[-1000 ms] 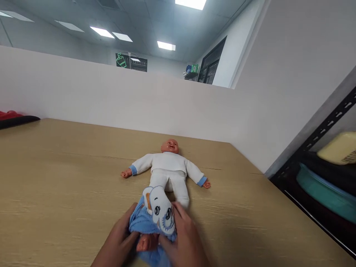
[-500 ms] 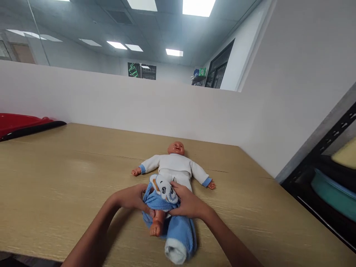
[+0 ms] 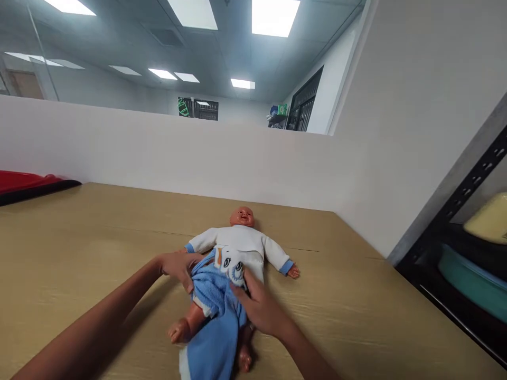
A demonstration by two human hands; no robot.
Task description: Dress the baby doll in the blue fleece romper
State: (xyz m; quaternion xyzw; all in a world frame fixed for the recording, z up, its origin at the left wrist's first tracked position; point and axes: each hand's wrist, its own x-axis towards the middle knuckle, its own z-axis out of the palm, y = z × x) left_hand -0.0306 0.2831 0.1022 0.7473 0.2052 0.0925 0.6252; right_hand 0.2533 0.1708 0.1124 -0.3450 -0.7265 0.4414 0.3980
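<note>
A baby doll (image 3: 241,241) in a white top lies on its back on the wooden table (image 3: 79,248), head toward the far wall. Blue trousers (image 3: 216,316) with a white cartoon patch cover its legs up to the waist; both bare feet stick out below. My left hand (image 3: 179,266) grips the waistband at the doll's left hip. My right hand (image 3: 255,302) pinches the blue fabric at the other side, by the doll's thigh. Both hands are closed on the trousers.
A white partition wall (image 3: 158,153) runs along the table's far edge. A red and black object (image 3: 27,183) lies at the far left. A black metal shelf (image 3: 455,253) at the right holds a teal bowl (image 3: 471,282) and a yellow item (image 3: 489,217).
Both hands have drawn the blue trousers up the doll's legs from the feet to the waist. The doll's bare feet now show below the fabric.
</note>
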